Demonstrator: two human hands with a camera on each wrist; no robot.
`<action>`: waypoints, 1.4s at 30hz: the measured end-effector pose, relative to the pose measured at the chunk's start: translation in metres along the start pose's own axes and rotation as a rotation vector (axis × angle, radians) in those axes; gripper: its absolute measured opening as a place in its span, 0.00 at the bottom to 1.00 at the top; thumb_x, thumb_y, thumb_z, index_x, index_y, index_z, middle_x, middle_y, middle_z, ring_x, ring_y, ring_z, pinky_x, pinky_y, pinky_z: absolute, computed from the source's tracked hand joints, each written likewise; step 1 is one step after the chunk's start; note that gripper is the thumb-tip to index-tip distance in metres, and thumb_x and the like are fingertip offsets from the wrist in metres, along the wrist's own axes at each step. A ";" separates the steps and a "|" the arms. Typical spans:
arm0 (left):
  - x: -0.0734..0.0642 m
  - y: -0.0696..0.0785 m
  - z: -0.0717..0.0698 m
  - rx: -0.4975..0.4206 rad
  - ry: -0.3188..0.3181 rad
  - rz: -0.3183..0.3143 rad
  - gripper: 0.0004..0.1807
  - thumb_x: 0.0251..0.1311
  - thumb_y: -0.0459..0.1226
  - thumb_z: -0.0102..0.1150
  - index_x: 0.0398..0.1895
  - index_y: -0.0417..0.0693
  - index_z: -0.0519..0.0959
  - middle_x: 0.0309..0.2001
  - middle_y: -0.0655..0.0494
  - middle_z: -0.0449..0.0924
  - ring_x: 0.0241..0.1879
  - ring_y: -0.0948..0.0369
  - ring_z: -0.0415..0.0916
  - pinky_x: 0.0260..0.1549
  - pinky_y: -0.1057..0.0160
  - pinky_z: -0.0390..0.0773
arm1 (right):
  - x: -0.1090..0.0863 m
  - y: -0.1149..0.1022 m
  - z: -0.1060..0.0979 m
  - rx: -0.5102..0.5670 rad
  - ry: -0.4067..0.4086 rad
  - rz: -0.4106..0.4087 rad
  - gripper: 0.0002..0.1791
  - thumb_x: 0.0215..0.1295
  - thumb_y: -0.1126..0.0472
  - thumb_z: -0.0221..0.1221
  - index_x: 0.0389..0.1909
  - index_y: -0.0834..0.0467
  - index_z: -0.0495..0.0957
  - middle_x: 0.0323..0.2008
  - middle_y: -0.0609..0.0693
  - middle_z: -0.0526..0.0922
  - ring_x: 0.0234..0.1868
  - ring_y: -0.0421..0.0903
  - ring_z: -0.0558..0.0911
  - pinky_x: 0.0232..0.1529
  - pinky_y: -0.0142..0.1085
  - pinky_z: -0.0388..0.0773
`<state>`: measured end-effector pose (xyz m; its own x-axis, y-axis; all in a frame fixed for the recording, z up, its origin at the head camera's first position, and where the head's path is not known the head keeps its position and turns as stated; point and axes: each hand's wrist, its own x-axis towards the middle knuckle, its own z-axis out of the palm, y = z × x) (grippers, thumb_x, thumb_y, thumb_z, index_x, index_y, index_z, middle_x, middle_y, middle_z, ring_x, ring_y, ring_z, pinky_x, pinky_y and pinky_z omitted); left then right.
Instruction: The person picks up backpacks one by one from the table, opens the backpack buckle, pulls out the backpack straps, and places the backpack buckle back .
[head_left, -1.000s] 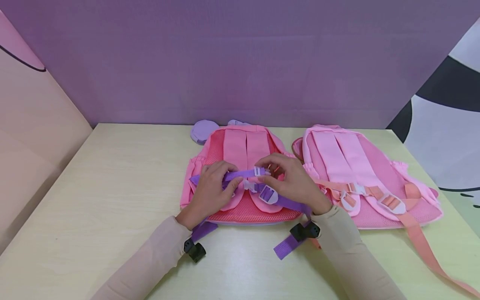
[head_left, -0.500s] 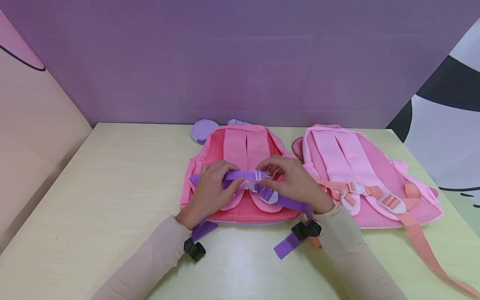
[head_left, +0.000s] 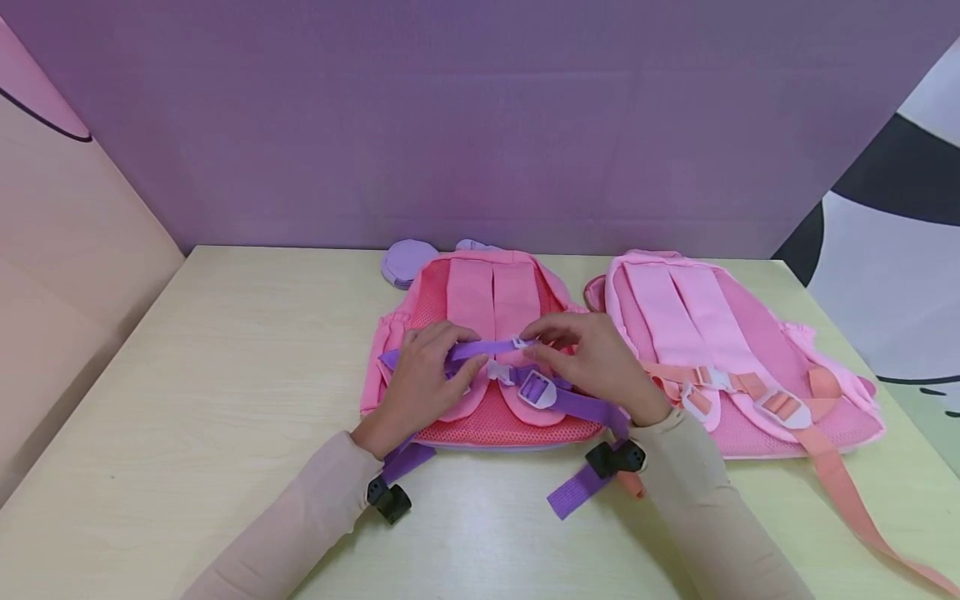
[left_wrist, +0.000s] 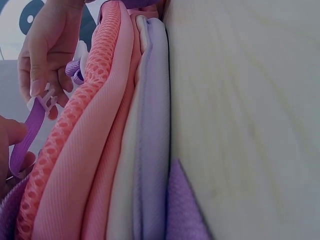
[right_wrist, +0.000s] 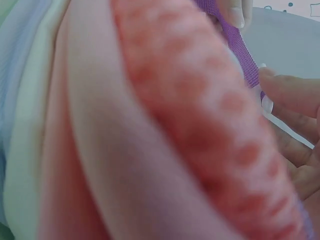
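A pink backpack (head_left: 471,287) lies with its strap side up in the middle of the table. Above it, my left hand (head_left: 429,375) pinches a purple strap (head_left: 491,348) between thumb and fingers. My right hand (head_left: 592,354) pinches the white plastic buckle (left_wrist: 47,100) at that strap's end, its thumb on the buckle in the left wrist view. Just below, a white side-release clip (head_left: 498,372) and a white strap adjuster (head_left: 537,390) rest on the backpack. The right wrist view shows the purple strap (right_wrist: 243,57) between both hands, partly behind the blurred red mesh.
A second, lighter pink backpack (head_left: 720,325) with orange straps lies to the right. One orange strap (head_left: 847,500) trails toward the table's front. A round lilac pouch (head_left: 408,262) sits behind the first backpack. A purple wall (head_left: 480,125) closes off the back of the table.
The white buckle has tilted in my right hand and shows a narrower side. My right hand has shifted slightly right; the left hand has stayed in place, holding the strap.
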<state>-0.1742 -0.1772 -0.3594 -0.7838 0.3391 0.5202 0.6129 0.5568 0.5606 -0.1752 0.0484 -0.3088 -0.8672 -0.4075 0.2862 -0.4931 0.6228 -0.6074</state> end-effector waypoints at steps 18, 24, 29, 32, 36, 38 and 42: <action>0.000 0.000 0.000 0.066 -0.048 -0.029 0.21 0.55 0.39 0.66 0.52 0.45 0.77 0.46 0.51 0.80 0.45 0.56 0.76 0.46 0.54 0.66 | -0.001 0.018 -0.007 -0.013 0.010 0.044 0.10 0.56 0.67 0.65 0.40 0.60 0.84 0.35 0.54 0.87 0.35 0.48 0.85 0.41 0.42 0.82; 0.000 -0.002 0.002 0.065 -0.046 -0.023 0.20 0.54 0.38 0.66 0.51 0.44 0.77 0.41 0.52 0.80 0.41 0.57 0.75 0.45 0.54 0.66 | -0.001 0.020 -0.012 -0.052 -0.004 0.103 0.10 0.56 0.65 0.66 0.40 0.59 0.84 0.36 0.53 0.86 0.38 0.49 0.84 0.44 0.45 0.81; 0.000 -0.002 0.002 0.059 -0.046 -0.020 0.19 0.54 0.38 0.66 0.49 0.45 0.77 0.40 0.53 0.80 0.40 0.58 0.75 0.45 0.55 0.66 | 0.000 0.023 -0.017 -0.071 -0.022 0.115 0.09 0.55 0.66 0.66 0.39 0.59 0.85 0.36 0.53 0.86 0.39 0.50 0.84 0.45 0.47 0.81; 0.001 -0.002 0.002 0.054 -0.061 -0.030 0.19 0.54 0.39 0.66 0.49 0.45 0.77 0.42 0.53 0.80 0.42 0.58 0.76 0.48 0.53 0.66 | -0.001 0.024 -0.020 -0.088 -0.040 0.120 0.08 0.55 0.66 0.66 0.38 0.59 0.85 0.36 0.53 0.86 0.39 0.49 0.83 0.46 0.47 0.80; 0.000 -0.002 0.002 0.051 -0.095 -0.059 0.21 0.55 0.43 0.66 0.50 0.46 0.76 0.44 0.52 0.80 0.46 0.56 0.76 0.54 0.49 0.65 | -0.003 0.025 -0.024 -0.116 -0.075 0.147 0.08 0.55 0.66 0.66 0.37 0.59 0.85 0.36 0.54 0.85 0.38 0.49 0.81 0.45 0.47 0.80; 0.000 -0.002 0.002 0.052 -0.111 -0.070 0.22 0.54 0.43 0.66 0.51 0.46 0.75 0.45 0.51 0.80 0.47 0.56 0.76 0.55 0.49 0.65 | -0.004 0.026 -0.027 -0.135 -0.096 0.155 0.08 0.54 0.66 0.66 0.37 0.59 0.85 0.35 0.53 0.85 0.37 0.49 0.80 0.45 0.46 0.80; 0.000 -0.002 0.002 0.057 -0.134 -0.083 0.23 0.53 0.41 0.67 0.51 0.46 0.75 0.46 0.51 0.79 0.48 0.55 0.75 0.56 0.48 0.64 | -0.005 0.028 -0.031 -0.170 -0.137 0.151 0.07 0.53 0.67 0.66 0.35 0.58 0.84 0.33 0.51 0.85 0.35 0.47 0.78 0.41 0.42 0.78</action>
<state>-0.1751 -0.1770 -0.3614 -0.8401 0.3861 0.3809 0.5419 0.6282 0.5583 -0.1869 0.0883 -0.3039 -0.9201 -0.3807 0.0921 -0.3734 0.7818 -0.4993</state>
